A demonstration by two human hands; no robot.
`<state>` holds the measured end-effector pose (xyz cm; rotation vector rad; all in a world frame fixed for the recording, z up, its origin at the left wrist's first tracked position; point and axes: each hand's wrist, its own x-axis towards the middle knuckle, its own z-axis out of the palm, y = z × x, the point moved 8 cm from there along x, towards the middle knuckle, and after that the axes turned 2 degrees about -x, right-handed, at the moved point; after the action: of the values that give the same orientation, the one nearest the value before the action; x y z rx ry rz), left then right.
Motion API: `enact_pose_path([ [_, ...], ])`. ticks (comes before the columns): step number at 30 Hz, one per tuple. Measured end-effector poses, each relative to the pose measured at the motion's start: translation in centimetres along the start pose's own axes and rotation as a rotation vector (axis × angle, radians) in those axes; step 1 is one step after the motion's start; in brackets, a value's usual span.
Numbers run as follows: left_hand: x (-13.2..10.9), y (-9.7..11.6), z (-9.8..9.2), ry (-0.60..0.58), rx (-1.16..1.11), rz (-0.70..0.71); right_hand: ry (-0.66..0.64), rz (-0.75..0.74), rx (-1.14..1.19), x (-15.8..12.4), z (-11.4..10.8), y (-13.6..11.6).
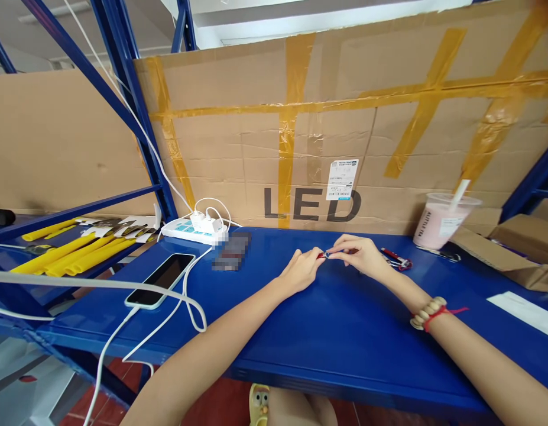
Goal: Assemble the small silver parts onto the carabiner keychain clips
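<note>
Over the middle of the blue table, my left hand [299, 271] is closed round a small red item with a shiny metal end [326, 255]. Most of it is hidden by the fingers, so its kind does not show. My right hand [361, 255] pinches the metal end between thumb and fingertips, and the two hands nearly meet there. Just right of my right wrist lie more small red and metal pieces [396, 259], partly behind the hand. A beaded bracelet [428, 313] with a red string is on my right wrist.
A pink drink cup [444, 222] with a straw stands at the back right, near an open cardboard box [528, 245]. On the left are a phone [161, 281] on a white cable and a power strip [196, 231]. Yellow-handled tools [78, 254] lie beyond. Taped cardboard [238, 148] walls the back.
</note>
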<state>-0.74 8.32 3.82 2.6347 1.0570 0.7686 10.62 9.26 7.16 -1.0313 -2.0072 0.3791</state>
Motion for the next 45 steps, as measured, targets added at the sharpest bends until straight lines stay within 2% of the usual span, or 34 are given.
enact_pose_path([
  [7, 0.0, 0.0, 0.4, -0.030, -0.071, 0.055, -0.046, -0.030, -0.018, -0.2, 0.3, 0.5],
  [18, -0.2, 0.3, -0.5, 0.065, -0.033, 0.080, -0.017, -0.135, -0.228, -0.4, 0.2, -1.1],
  [23, -0.3, 0.4, -0.6, 0.069, -0.038, 0.070, -0.004, -0.157, -0.256, -0.4, 0.2, -1.2],
  [32, -0.4, 0.2, -0.8, 0.106, -0.044, 0.069, -0.009, -0.122, -0.170, -0.3, 0.4, -1.2],
  [35, -0.3, 0.0, -0.9, 0.125, -0.037, 0.050, 0.031, -0.061, -0.090, -0.3, 0.4, -0.9],
  [39, -0.3, -0.2, -0.7, 0.113, -0.004, 0.031, 0.006, 0.039, 0.027, -0.3, 0.9, -0.3],
  [45, -0.1, -0.2, -0.7, 0.119, -0.011, 0.012, -0.005, 0.085, 0.073, -0.1, 0.7, 0.1],
])
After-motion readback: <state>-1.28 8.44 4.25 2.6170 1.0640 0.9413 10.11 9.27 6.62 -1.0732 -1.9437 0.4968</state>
